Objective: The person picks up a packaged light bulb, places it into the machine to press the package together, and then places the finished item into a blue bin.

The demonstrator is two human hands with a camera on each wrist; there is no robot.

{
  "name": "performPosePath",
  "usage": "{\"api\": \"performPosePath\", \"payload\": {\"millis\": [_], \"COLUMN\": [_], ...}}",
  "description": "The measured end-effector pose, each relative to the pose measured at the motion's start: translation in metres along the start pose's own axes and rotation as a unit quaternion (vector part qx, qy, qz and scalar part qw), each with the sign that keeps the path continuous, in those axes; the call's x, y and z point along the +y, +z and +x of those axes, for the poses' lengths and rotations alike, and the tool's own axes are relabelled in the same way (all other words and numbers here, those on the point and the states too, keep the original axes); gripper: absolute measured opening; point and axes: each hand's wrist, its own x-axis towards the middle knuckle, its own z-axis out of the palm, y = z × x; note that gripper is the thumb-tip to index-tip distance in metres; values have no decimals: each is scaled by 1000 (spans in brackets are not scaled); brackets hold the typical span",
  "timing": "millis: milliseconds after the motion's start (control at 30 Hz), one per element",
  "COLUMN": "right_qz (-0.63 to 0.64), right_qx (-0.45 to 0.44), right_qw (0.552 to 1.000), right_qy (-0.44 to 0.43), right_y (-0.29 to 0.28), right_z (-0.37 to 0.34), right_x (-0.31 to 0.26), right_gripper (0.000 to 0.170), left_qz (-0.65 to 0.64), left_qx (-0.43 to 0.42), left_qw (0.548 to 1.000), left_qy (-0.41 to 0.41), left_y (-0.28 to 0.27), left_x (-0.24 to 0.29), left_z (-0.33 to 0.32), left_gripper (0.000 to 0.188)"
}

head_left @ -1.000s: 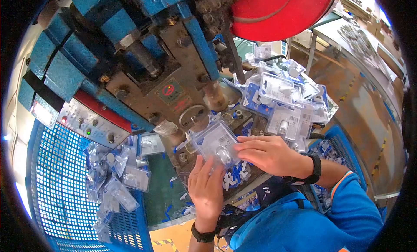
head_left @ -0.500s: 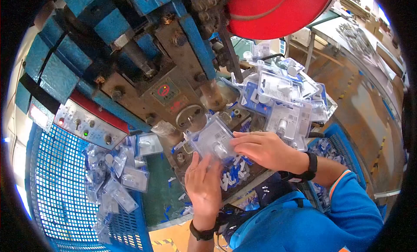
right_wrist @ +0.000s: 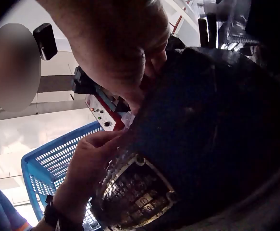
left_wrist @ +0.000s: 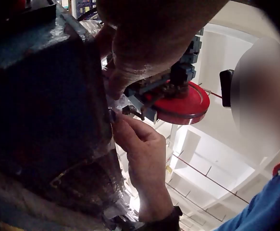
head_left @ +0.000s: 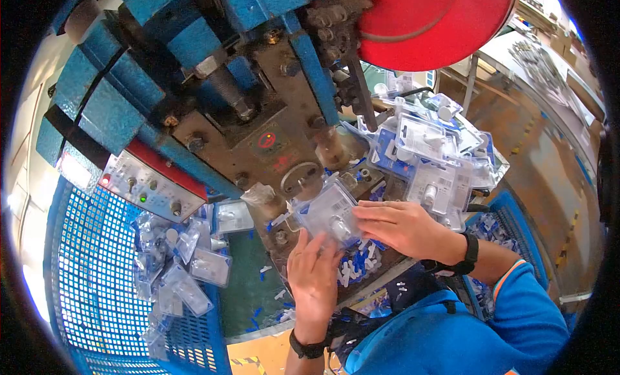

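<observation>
A clear plastic blister package (head_left: 326, 210) with a printed card and a rounded bulge lies under the press head (head_left: 301, 178). The left hand (head_left: 312, 275) has its fingertips on the package's near left edge, fingers fairly straight. From the right, the right hand (head_left: 407, 229) touches the package's right edge with extended fingers, the thumb hidden beneath. In the left wrist view, the left hand (left_wrist: 144, 43) is close and dark, and the right hand (left_wrist: 147, 159) is beyond it. The right wrist view shows the right hand (right_wrist: 116, 53) above and the left hand (right_wrist: 87, 166) at lower left.
Packages (head_left: 426, 139) are piled right of the press. A blue basket (head_left: 87, 278) at left holds more. White and blue scraps (head_left: 361, 262) litter the press bed. A control box (head_left: 152, 184) and red wheel (head_left: 439, 26) flank the machine. Another blue crate (head_left: 523, 242) stands at right.
The head view has shifted slightly, so the machine and hands appear a little further right and lower. Both hands remain at the package, with little change in their hold.
</observation>
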Motion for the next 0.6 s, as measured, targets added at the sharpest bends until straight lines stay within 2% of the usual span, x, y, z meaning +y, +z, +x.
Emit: {"api": "performPosePath", "payload": {"millis": [600], "right_qz": [1], "right_qx": [9], "right_qw": [1000], "right_qy": [-16], "right_y": [-4], "right_z": [4], "right_x": [2], "right_gripper": [25], "left_qz": [-43], "left_qx": [15], "left_qw": [998], "left_qy": [-32], "left_y": [4], "left_x": [0], "left_z": [0], "left_gripper": [24]}}
